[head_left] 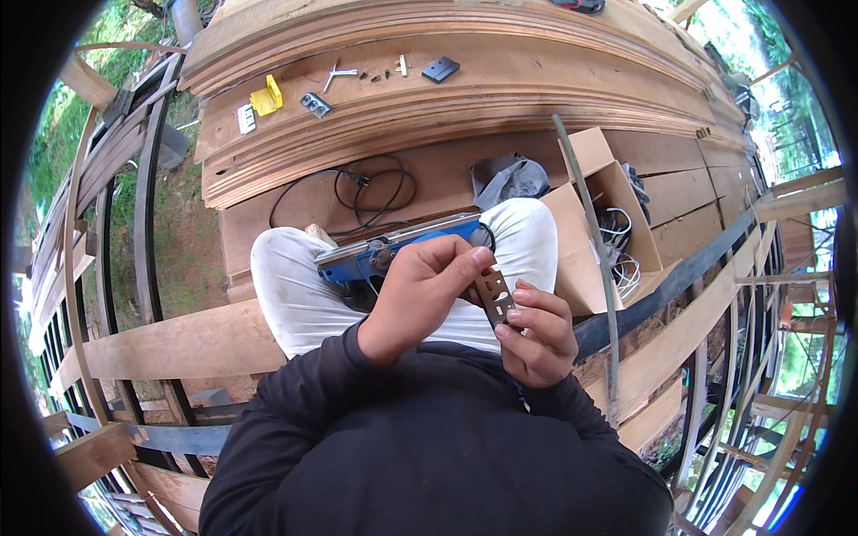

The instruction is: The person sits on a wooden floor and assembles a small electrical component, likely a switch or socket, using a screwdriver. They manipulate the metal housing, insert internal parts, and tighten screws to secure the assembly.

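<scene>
A small flat metal plate with cut-out slots and holes is held up in front of my chest between both hands. My left hand pinches its upper end with thumb and fingers. At the lower end, my right hand grips the edge with its fingertips. Across my lap lies a blue power tool with a long metal sole facing up, which looks like an electric planer. My left hand hides part of it.
On the stacked boards lie a yellow plastic case, a grey block with round recesses, a T-handled wrench, several small screws and a dark block. An open cardboard box with cables stands right, behind a thin pole.
</scene>
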Demonstrator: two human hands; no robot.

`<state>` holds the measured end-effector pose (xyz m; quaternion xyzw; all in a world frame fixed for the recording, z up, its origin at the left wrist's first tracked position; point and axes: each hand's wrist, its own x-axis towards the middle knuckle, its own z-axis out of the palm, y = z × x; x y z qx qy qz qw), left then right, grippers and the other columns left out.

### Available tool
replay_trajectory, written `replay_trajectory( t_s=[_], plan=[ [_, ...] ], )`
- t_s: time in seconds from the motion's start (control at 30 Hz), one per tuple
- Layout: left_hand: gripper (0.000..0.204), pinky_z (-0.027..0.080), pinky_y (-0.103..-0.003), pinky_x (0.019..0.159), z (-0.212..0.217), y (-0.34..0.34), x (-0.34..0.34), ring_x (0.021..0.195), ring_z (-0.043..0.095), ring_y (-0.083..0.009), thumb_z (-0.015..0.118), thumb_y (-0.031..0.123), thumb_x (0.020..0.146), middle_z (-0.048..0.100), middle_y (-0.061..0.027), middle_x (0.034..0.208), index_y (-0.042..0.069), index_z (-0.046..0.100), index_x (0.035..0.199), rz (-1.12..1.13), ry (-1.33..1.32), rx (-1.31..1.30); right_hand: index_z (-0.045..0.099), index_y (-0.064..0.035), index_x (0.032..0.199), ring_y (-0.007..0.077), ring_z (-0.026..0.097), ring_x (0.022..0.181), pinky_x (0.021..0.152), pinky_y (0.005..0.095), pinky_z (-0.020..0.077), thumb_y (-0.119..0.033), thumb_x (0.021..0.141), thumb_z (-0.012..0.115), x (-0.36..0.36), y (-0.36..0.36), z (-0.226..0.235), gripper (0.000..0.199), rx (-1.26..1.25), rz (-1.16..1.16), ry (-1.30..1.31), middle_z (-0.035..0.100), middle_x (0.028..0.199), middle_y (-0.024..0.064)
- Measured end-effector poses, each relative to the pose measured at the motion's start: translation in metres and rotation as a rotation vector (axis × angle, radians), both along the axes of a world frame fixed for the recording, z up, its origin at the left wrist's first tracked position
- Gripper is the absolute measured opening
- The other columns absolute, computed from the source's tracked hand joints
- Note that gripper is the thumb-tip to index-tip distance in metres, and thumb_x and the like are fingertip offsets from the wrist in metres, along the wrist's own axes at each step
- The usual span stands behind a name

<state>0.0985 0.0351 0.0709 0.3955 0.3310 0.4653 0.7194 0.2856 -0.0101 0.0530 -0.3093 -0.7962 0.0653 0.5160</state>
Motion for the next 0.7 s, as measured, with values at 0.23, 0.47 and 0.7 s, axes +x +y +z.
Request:
replay_trajectory(
  t_s=[0.23, 0.47, 0.7],
  plan=[
    [0.032, 0.054, -0.026, 0.072, 0.003, 0.001, -0.002, 0.077, 0.064, -0.0096, 0.055, 0.027, 0.104, 0.068, -0.0049, 0.085, -0.003, 0.066, 0.099, 0.009, -0.138, -0.175, 0.068, -0.0064, 0.094, 0.0324, 0.064, 0.106, 0.089, 0.0431, 0.0597, 0.010, 0.072, 0.075, 0.001, -0.001, -0.008, 0.029, -0.043, 0.003, 0.058, 0.061, 0.107, 0.0089],
    [0.022, 0.053, -0.024, 0.071, -0.007, 0.001, -0.005, 0.077, 0.064, -0.0096, 0.062, 0.018, 0.099, 0.069, -0.0055, 0.086, -0.004, 0.066, 0.100, -0.028, 0.016, -0.106, 0.069, -0.0069, 0.093, 0.0335, 0.064, 0.106, 0.088, 0.0441, 0.0589, 0.009, 0.074, 0.072, -0.001, 0.002, -0.014, 0.025, -0.064, -0.001, 0.059, 0.061, 0.108, 0.0113],
    [0.021, 0.053, -0.025, 0.073, -0.020, -0.002, -0.015, 0.079, 0.064, -0.0098, 0.066, 0.016, 0.096, 0.071, -0.0054, 0.087, -0.004, 0.068, 0.101, -0.063, 0.168, 0.002, 0.062, 0.0006, 0.108, 0.0256, 0.064, 0.100, 0.089, 0.0366, 0.0529, 0.000, 0.086, 0.063, -0.005, -0.008, -0.021, 0.022, -0.505, 0.007, 0.347, 0.060, 0.109, 0.0142]
  ],
)
